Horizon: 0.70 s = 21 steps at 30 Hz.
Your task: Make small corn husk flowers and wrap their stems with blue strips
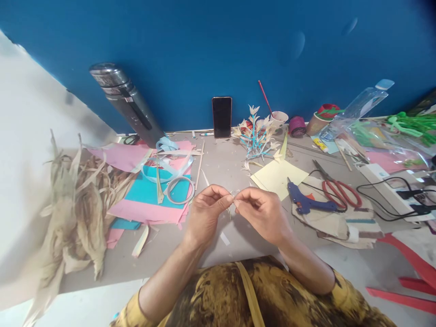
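The two hands — left hand (204,213) and right hand (264,213) — are met at the fingertips over the table (221,168). A pile of dry husks (76,204) is set far left, with paper sheets (150,200) beside it. A glue gun (304,202) and scissors (339,190) are laid to the right. Behind — a phone (221,116) is leaned on the wall (204,45), a bottle (127,102) to its left.

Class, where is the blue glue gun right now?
In the head view, the blue glue gun lies right of the right hand, beside the red-handled scissors.

Left hand (204,213) and right hand (262,211), fingertips pinched together, nearly touching.
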Tool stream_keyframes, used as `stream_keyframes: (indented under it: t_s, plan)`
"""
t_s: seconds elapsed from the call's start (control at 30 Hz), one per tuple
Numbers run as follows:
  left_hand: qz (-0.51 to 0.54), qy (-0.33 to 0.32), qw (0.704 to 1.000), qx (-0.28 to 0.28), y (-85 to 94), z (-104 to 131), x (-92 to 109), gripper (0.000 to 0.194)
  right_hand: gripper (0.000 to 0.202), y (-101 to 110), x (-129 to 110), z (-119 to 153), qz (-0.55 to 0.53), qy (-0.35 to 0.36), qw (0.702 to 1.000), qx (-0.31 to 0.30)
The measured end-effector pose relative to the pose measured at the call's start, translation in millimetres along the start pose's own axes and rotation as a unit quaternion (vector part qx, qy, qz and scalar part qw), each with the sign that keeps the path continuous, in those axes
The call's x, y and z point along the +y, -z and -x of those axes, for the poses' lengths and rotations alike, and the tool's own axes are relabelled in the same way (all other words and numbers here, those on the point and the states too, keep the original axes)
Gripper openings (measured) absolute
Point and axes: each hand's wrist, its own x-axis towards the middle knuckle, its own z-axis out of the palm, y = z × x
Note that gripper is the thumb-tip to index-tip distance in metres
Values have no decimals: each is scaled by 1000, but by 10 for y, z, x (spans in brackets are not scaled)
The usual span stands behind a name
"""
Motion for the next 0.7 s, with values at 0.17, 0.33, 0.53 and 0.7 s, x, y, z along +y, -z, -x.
stream_keyframes:
  t_s: [0.17,0.33,0.53,0.7]
  plan:
    - [-10,-7,1000,11,17,5,-4,19,13,-14,9,-10,6,2,1000,5]
    - [20,11,1000,6,7,-7,15,23,12,-34,1,-21,10,12,1000,8]
    - [70,77,994,-11,-12,0,38,29,14,-42,7,-18,27,9,1000,7]
    - [84,97,991,-23,-1,9,49,31,10,-58,-25,-27,44,23,999,21]
